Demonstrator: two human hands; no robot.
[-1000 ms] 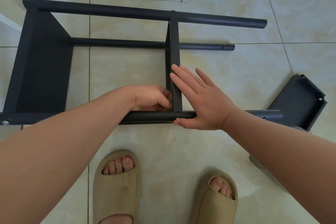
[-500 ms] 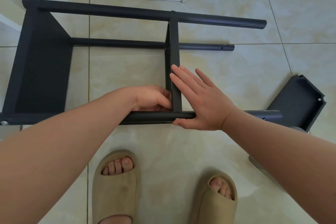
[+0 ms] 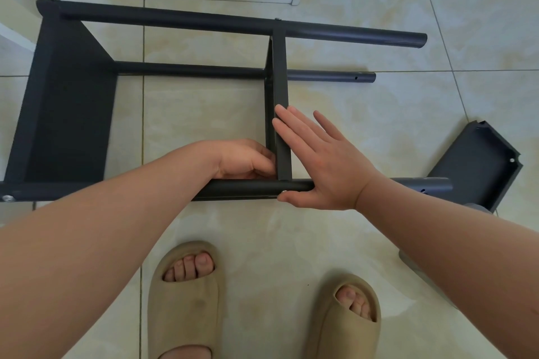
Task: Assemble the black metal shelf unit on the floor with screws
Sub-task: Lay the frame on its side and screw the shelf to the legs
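Against half a second ago: nothing of note has moved. Both hands keep their places on the shelf frame (image 3: 175, 17), which lies as it did, on its side on the tiled floor (image 3: 204, 114).

Left hand (image 3: 248, 159): fingers curled in the inner corner where the middle shelf (image 3: 280, 67) meets the near tube (image 3: 248, 186). Fingertips hidden against the shelf's face, so cannot tell whether they pinch anything.

Right hand (image 3: 323, 160): flat and unclenched, straight fingers laid along the other side of the middle shelf, thumb under the near tube just beside a small screw head (image 3: 283, 191).

The joint sits between the two hands, touching both. End shelf (image 3: 67, 102) closes the frame's left; the tube ends run free to the right. Loose shelf panel (image 3: 478, 166) lies beyond the right wrist, just beside the near tube's free end, apart from both hands. Tan sandals (image 3: 183, 300) on the near side of the tube
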